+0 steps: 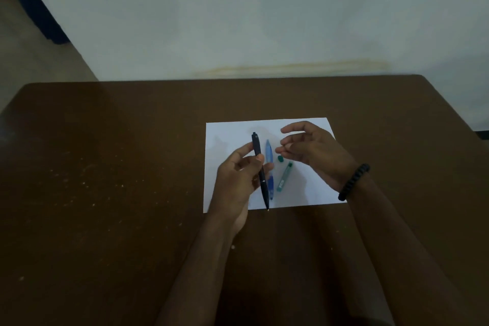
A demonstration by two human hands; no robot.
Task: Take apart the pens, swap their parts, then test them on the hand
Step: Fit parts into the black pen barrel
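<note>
My left hand (235,182) grips a black pen (260,169) around its middle, tip pointing toward me, clicker end away. A translucent blue pen (269,156) lies on the white sheet of paper (227,137) just right of the black one, partly behind my fingers. A green pen barrel (284,177) lies slanted further right, with a small green cap piece (280,158) beside its upper end. My right hand (312,151) hovers over the paper above the green parts, fingers curled and apart, holding nothing. A black beaded bracelet (353,181) sits on that wrist.
The paper rests on a brown table (105,167) speckled with pale crumbs on its left half. A pale wall stands right behind the table's far edge. A dark cloth-like object (31,2) shows at the upper left.
</note>
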